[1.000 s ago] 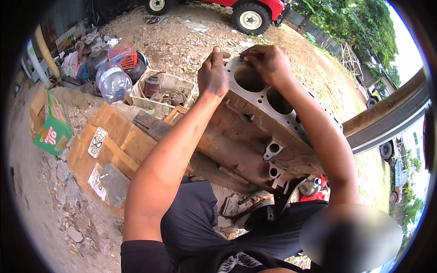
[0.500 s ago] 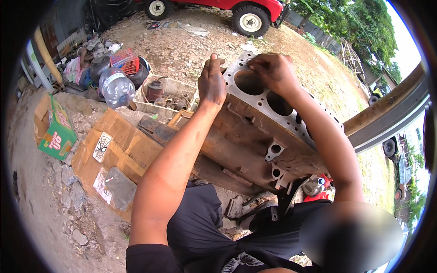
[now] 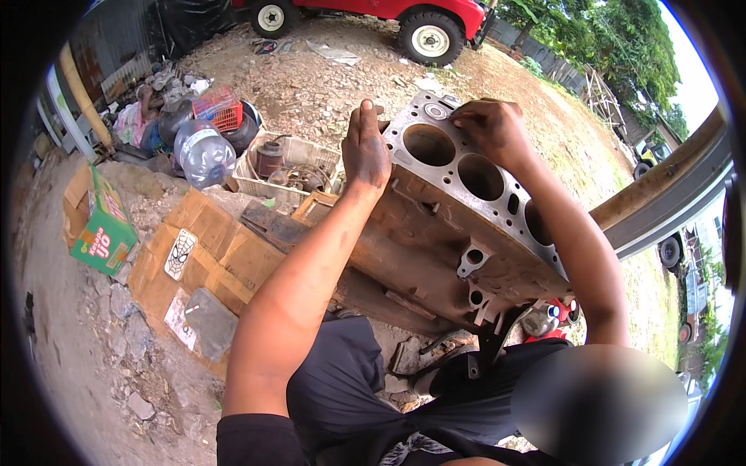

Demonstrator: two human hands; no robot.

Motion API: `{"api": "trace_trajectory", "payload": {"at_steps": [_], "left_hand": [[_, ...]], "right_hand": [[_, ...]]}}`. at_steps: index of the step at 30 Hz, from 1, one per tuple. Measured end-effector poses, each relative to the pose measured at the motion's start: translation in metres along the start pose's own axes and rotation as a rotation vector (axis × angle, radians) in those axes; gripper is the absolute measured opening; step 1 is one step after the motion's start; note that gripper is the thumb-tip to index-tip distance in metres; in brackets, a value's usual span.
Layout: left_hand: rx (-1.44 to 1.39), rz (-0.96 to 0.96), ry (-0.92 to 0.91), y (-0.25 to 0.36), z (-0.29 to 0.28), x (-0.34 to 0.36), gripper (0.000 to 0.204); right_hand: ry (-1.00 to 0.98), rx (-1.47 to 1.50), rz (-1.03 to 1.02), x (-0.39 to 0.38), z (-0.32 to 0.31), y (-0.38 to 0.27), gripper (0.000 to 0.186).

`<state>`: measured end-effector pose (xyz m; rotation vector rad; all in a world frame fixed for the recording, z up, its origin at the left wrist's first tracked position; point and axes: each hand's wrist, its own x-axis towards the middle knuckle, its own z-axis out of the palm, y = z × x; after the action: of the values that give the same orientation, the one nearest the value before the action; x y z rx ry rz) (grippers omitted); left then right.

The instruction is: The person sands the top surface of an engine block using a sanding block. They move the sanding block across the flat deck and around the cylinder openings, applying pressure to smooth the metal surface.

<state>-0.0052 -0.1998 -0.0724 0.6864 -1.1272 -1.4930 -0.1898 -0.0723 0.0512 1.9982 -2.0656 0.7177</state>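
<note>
A worn metal engine block (image 3: 474, 227) lies across the view before me, its pale top deck showing several round bores. My left hand (image 3: 366, 151) grips its far left end, fingers closed round the corner. My right hand (image 3: 487, 126) is at the deck's far end, its fingers curled and pinched just right of a small round ring (image 3: 435, 112) set in the surface; whatever they hold, if anything, is hidden. My forearms reach up on both sides of the block, above my dark-clad legs.
Flattened cardboard (image 3: 203, 237) and a green box (image 3: 101, 237) lie at left. Beyond are a crate (image 3: 249, 172) of parts, a water jug (image 3: 203, 155) and a red basket (image 3: 217, 109). A wooden beam (image 3: 645, 186) runs at right. A red vehicle (image 3: 434, 12) stands on rubble behind.
My right hand has shifted rightward along the deck, uncovering the round ring its fingers were over. My left hand stays on the block's end; the whole view has shifted slightly.
</note>
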Motion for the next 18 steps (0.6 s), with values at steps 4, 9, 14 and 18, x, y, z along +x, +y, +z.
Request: {"api": "trace_trajectory", "payload": {"at_steps": [4, 9, 14, 18], "left_hand": [[-0.005, -0.015, -0.074, 0.009, -0.002, -0.002, 0.072], [-0.125, -0.013, -0.111, 0.019, 0.002, -0.009, 0.066], [-0.057, -0.038, -0.131, 0.036, -0.008, -0.021, 0.067], [-0.031, -0.039, -0.140, 0.043, -0.005, -0.028, 0.067]], "right_hand": [[0.160, 0.088, 0.169, -0.012, -0.025, 0.057, 0.019], [0.512, 0.378, 0.230, -0.034, -0.018, 0.096, 0.033], [0.512, 0.638, 0.387, -0.039, -0.026, 0.076, 0.042], [0.594, 0.807, 0.420, -0.036, -0.023, 0.071, 0.040]]}}
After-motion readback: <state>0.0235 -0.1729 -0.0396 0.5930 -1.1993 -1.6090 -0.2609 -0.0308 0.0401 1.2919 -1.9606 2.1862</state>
